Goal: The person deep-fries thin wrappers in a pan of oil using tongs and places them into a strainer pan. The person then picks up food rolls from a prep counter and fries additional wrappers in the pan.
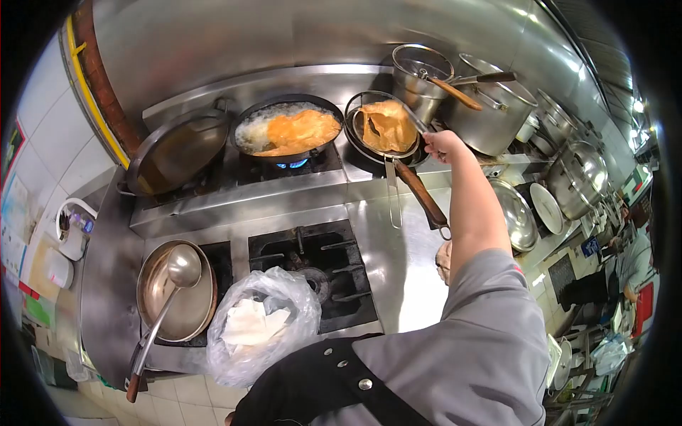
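Observation:
My right hand (442,145) is closed on the metal handle (415,116) of a round strainer at the back of the stove. A golden fried sheet (387,126) lies in the strainer, over another round utensil with a wooden handle (420,192). Left of it, a wok (325,105) over a blue flame holds bubbling oil and a puffed golden piece (302,132). White flat pieces (252,324) sit in an open plastic bag (302,298) near my body. My left hand cannot be seen.
A dark pan (177,153) stands back left, with a pan (150,284) and ladle (184,266) in front. An unlit burner (312,280) lies at centre. Large pots (490,117), a lid (513,214) and a plate (546,208) are on the right. Another person (632,259) stands far right.

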`<move>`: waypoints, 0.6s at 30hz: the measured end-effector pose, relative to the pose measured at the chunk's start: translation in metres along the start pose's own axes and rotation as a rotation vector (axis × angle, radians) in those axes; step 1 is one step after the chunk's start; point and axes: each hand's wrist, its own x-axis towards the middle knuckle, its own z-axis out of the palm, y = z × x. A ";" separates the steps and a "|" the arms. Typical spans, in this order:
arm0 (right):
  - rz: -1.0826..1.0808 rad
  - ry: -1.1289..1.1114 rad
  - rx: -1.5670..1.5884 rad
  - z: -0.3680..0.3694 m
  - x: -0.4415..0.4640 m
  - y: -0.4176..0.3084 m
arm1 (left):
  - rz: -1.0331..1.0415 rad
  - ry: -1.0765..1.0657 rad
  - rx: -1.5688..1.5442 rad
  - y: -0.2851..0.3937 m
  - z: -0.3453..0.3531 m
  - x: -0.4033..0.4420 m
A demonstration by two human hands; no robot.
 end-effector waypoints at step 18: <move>-1.010 0.090 -1.209 0.106 -0.131 -0.148 | -0.091 0.010 -0.377 -0.030 0.008 -0.033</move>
